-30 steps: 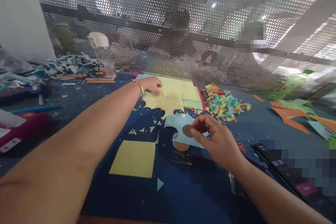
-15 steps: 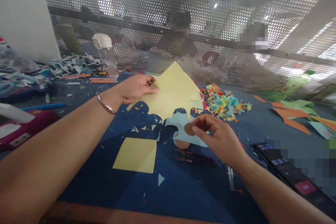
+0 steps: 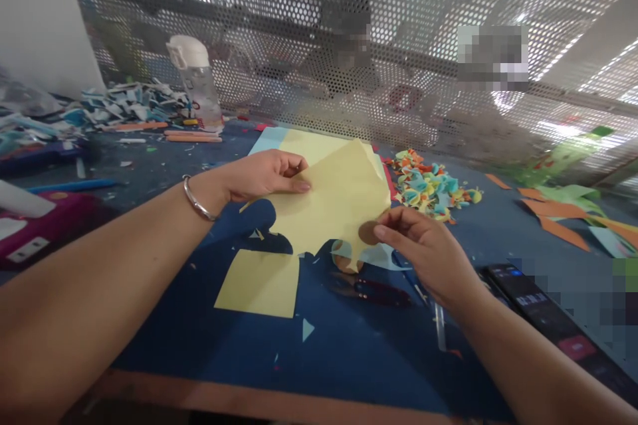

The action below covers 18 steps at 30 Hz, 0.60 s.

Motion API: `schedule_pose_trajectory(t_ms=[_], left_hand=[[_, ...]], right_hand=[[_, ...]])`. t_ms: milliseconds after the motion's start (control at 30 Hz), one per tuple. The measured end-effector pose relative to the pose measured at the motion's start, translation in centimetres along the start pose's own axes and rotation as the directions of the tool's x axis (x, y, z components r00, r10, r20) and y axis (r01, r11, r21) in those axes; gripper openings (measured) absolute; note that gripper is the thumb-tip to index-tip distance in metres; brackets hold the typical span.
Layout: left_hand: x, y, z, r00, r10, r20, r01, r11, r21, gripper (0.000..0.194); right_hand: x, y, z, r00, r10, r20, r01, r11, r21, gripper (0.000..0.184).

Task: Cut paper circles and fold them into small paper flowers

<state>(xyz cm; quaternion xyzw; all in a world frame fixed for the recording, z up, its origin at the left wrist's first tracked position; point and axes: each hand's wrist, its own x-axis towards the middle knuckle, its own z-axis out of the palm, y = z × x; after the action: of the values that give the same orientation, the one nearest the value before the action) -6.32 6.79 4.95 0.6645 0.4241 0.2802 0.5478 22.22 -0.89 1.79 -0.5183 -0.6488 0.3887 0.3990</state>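
Head view | left hand (image 3: 264, 176) pinches yellow sheet (image 3: 331, 202) at frame centre, lifted over the blue mat (image 3: 349, 352); right hand (image 3: 423, 252) pinches brown disc (image 3: 367, 233) against sheet's lower right edge

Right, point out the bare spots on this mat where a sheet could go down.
Bare blue mat lies near the front edge, between the yellow square and the scissors. Another patch lies left of the left hand. Crowded: paper scraps far left, folded pieces right.
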Motion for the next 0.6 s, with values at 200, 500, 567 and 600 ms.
schedule_pose_trajectory(t_ms=[200,500,567,600], left_hand=[[1.0,-0.6,0.5,0.995,0.100,-0.008,-0.098,0.987,0.126,0.016],[-4.2,3.4,7.3,0.974,0.186,0.130,-0.227,0.834,0.503,0.048],[-4.8,3.2,8.8,0.942,0.041,0.334,-0.201,0.865,0.461,0.050],[-4.8,2.9,9.4,0.936,0.035,0.350,-0.199,0.873,0.446,0.048]], right_hand=[[-0.2,0.0,0.5,0.999,0.036,-0.010,-0.035,0.995,0.097,0.027],[-0.3,-0.6,0.4,0.978,-0.008,-0.207,0.070,0.952,0.297,0.019],[-0.4,-1.0,0.5,0.971,-0.007,-0.240,0.089,0.938,0.334,0.017],[-0.4,-1.1,0.5,0.968,-0.005,-0.253,0.096,0.932,0.349,0.016]])
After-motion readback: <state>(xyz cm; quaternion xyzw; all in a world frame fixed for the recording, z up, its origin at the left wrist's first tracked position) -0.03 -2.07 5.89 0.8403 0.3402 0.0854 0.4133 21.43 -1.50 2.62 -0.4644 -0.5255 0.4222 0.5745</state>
